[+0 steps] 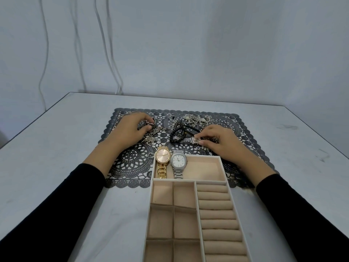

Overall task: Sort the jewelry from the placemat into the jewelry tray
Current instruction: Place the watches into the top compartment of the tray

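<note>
Barely legible, dark piece [150, 124] gripped by left hand [130, 130], right hand [223, 143] pinching small silver watch [187, 140], jewelry tray [225, 168] cropped below.

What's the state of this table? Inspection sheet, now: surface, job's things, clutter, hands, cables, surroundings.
Surface: grey table, scuffed at right.
Job's things: lace placemat bearing tangled jewelry; jewelry tray holds gold watch and silver watch in its far compartment.
Clutter: nothing seen.
Hands: left hand pinches a dark piece; right hand pinches a small watch.
Cables: white cables hang down the wall.
Surroundings: plain wall.
</note>
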{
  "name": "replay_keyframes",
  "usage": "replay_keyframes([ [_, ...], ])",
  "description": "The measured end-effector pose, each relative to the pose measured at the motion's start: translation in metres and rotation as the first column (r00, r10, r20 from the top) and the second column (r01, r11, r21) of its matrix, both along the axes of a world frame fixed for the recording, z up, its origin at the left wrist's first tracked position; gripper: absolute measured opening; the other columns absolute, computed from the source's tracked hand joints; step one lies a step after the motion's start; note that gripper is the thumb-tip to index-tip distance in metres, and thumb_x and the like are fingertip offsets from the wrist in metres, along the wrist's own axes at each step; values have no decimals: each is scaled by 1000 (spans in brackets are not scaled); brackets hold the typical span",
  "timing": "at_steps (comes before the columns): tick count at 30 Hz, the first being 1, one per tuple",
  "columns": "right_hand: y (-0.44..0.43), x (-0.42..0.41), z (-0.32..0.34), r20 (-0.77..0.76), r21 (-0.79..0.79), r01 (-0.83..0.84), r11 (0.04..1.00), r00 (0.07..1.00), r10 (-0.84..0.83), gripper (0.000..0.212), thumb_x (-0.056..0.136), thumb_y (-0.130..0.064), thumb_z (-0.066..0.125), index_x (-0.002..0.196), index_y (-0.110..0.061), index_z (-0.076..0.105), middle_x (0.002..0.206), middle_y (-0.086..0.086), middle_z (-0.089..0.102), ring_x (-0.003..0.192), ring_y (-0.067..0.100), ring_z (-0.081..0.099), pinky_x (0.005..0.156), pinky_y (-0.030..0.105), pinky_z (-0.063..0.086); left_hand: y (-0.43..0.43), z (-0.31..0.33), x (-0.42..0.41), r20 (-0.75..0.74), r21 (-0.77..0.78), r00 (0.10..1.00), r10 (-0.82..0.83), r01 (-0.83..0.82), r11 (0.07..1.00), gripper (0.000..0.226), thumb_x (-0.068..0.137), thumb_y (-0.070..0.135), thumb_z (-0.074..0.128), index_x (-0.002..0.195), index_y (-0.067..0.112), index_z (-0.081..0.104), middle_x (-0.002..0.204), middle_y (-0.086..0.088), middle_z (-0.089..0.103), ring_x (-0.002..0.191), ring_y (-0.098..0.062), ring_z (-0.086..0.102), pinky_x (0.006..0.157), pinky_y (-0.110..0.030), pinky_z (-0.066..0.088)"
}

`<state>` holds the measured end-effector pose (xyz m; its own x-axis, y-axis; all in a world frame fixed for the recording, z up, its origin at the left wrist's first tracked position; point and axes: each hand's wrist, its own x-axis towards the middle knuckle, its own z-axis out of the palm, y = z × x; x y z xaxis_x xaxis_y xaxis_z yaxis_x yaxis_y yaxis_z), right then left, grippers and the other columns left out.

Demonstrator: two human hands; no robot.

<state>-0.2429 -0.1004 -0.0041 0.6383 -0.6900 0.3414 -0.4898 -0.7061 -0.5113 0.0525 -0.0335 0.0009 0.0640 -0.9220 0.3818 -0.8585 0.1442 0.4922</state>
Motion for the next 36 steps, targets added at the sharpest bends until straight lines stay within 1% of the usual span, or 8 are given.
replay_keyframes([
  [5,1,-1,1,-4,-12,1,1000,1000,-2,19,86,-26,69,105,-27,72,94,-3,63,87,13,59,81,35,50,-1,1,-2,131,-8,990,-43,45,999,14,93,16,64,107,17,65,109,0,68,102,-19,61,89,-34,47],
  [9,1,0,2,-37,-44,0,999,999,-1,20,87,-29,67,107,-28,72,91,-1,62,82,14,58,76,37,50,-1,0,-4,95,-46,994,-55,60,997,13,92,15,65,104,17,67,104,1,68,97,-14,60,85,-26,43],
  [12,1,-1,2,-50,-63,-7,998,999,3,20,88,-30,66,107,-26,72,90,0,62,81,15,58,76,38,50,-2,-1,-4,34,-60,997,-68,69,996,16,91,17,66,107,18,67,102,4,68,96,-12,60,88,-28,46],
  [15,0,-1,1,-53,-46,-9,999,999,6,21,88,-32,66,107,-28,72,93,-1,64,85,15,60,80,38,50,-3,-2,-5,67,-44,992,-110,113,993,19,92,18,64,111,21,66,98,6,62,93,-12,57,85,-30,46],
  [19,0,0,1,-39,-21,-22,1000,999,21,20,87,-29,67,107,-29,71,98,-8,68,91,8,61,84,31,50,-5,1,-6,117,24,981,-153,151,988,22,94,17,62,113,25,67,103,0,59,92,-14,55,79,-26,39],
  [24,1,2,4,-38,9,-12,1000,999,13,22,87,-24,69,108,-29,71,96,-17,65,93,5,62,83,23,48,-12,5,-9,125,86,982,-144,134,987,27,93,20,63,120,22,66,104,-1,58,92,-14,53,82,-26,37],
  [32,0,1,3,128,177,-20,984,992,-2,22,80,-19,76,97,-33,72,96,-15,68,93,5,62,84,19,48,-17,7,-9,135,104,971,-198,185,977,22,93,21,64,114,21,66,116,4,55,109,-11,47,96,-27,34],
  [36,0,2,5,166,215,-26,976,986,-10,20,78,-19,77,96,-27,74,98,-12,69,94,6,62,88,24,48,-17,5,-10,147,128,966,-214,196,972,23,95,18,60,118,19,62,117,0,62,106,-16,55,90,-31,42],
])
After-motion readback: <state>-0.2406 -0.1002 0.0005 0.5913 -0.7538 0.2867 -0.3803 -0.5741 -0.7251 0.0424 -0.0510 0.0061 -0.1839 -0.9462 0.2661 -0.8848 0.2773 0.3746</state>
